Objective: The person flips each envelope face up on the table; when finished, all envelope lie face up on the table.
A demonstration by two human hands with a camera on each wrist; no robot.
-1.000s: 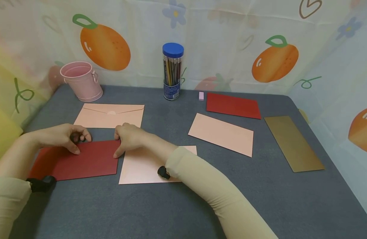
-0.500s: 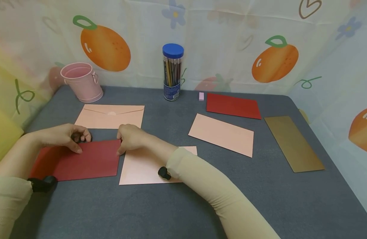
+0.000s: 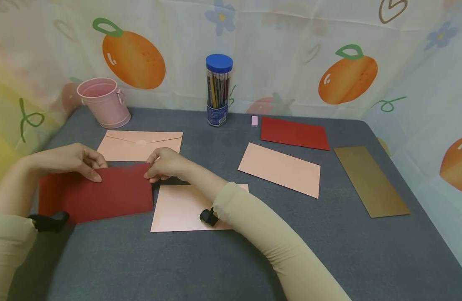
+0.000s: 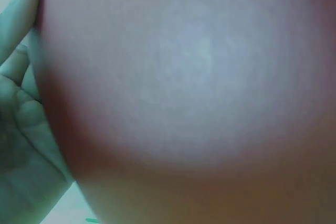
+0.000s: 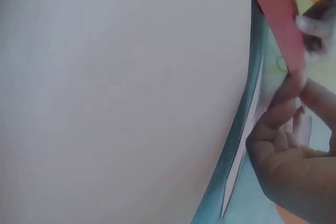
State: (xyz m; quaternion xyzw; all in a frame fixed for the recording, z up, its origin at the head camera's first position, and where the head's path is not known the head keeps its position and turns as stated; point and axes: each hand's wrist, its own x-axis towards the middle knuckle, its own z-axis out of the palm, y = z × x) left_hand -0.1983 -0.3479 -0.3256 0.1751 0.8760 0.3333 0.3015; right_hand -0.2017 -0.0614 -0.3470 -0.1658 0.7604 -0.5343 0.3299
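Note:
Both hands hold a red envelope [image 3: 114, 194] by its far edge at the left of the table. My left hand [image 3: 74, 161] pinches the edge near its middle, thumb on the near face and fingers behind. At the far right corner, my right hand [image 3: 167, 164] pinches the paper between thumb and fingertips; the right wrist view shows that pinch on the red envelope [image 5: 283, 24]. The far edge is tipped up, with the lower edge close over the table. In the left wrist view the red paper [image 4: 199, 77] fills most of the picture. Under the right forearm lies a pale pink envelope [image 3: 178, 213].
Behind the hands lies a pink envelope with a flap [image 3: 140, 142]. A pink bucket [image 3: 104, 104] and a pencil tub [image 3: 218, 92] stand at the back. To the right are another pink envelope [image 3: 279, 170], a red one [image 3: 294, 133], a gold one [image 3: 371, 182] and a small eraser [image 3: 254, 121].
The red envelope, flat on the table before, has its far edge raised and tilted up. Both hands have lifted slightly with it, and the right fingers now pinch its corner.

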